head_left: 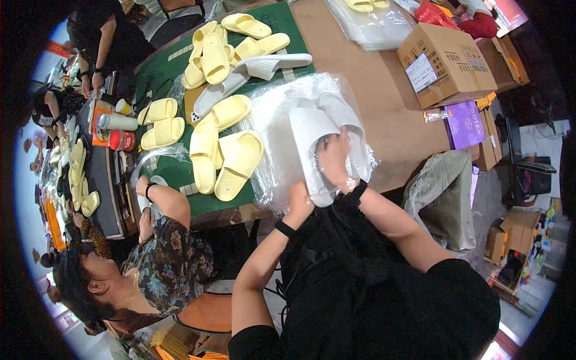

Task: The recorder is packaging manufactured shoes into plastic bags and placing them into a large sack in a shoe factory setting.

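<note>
A pair of light grey slippers lies toes away from me on a stack of clear plastic bags (270, 114). My left hand (300, 200) is closed at the heel edge of the left slipper (311, 127), close to the bags' near edge. Its fingertips are partly hidden. My right hand (335, 157) reaches over the opening between the strap and the heel, its fingers curled at the left slipper's inner side. The right slipper (343, 113) lies against it, partly covered by my right hand.
Several yellow slippers (238, 165) and further light grey slippers (276, 63) lie on a green mat (294, 37) to the left. A cardboard box (444, 63) stands at the back right. A co-worker (165, 264) sits close on my left, handling a light grey slipper.
</note>
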A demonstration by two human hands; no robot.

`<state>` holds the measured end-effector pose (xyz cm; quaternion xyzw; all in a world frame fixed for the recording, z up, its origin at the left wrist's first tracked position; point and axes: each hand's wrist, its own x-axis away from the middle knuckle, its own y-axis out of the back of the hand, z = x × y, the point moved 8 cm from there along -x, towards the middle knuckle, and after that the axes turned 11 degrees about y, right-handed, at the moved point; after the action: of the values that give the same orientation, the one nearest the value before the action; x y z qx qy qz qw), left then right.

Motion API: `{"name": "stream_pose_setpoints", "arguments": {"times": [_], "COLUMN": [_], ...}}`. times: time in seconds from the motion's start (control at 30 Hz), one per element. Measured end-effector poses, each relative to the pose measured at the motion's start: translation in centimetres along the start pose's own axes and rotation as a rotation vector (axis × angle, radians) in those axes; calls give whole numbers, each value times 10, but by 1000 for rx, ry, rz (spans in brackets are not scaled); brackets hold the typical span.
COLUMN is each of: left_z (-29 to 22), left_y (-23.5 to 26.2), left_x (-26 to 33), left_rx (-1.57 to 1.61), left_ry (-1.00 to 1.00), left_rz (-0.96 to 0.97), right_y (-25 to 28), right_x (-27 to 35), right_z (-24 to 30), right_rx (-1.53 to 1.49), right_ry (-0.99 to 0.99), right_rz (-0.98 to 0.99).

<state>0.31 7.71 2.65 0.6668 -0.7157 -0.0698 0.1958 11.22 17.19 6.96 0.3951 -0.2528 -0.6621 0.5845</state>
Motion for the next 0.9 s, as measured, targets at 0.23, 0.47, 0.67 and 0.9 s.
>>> {"name": "stream_pose_setpoints", "arguments": {"times": [0.23, 0.47, 0.67, 0.9], "left_z": [-33, 69, 66, 12], "left_y": [-3, 2, 6, 22], "left_x": [2, -5, -8, -24], "left_rx": [182, 1275, 1155, 1209], "left_ry": [-12, 559, 619, 625], "left_rz": [52, -25, -80, 66], "right_y": [-11, -10, 32, 50], "right_x": [-23, 16, 56, 18], "right_z": [-16, -6, -67, -124], "right_rx": [88, -122, -324, 128], "right_ry": [-17, 411, 121, 4], "right_rz": [22, 409, 458, 28]}}
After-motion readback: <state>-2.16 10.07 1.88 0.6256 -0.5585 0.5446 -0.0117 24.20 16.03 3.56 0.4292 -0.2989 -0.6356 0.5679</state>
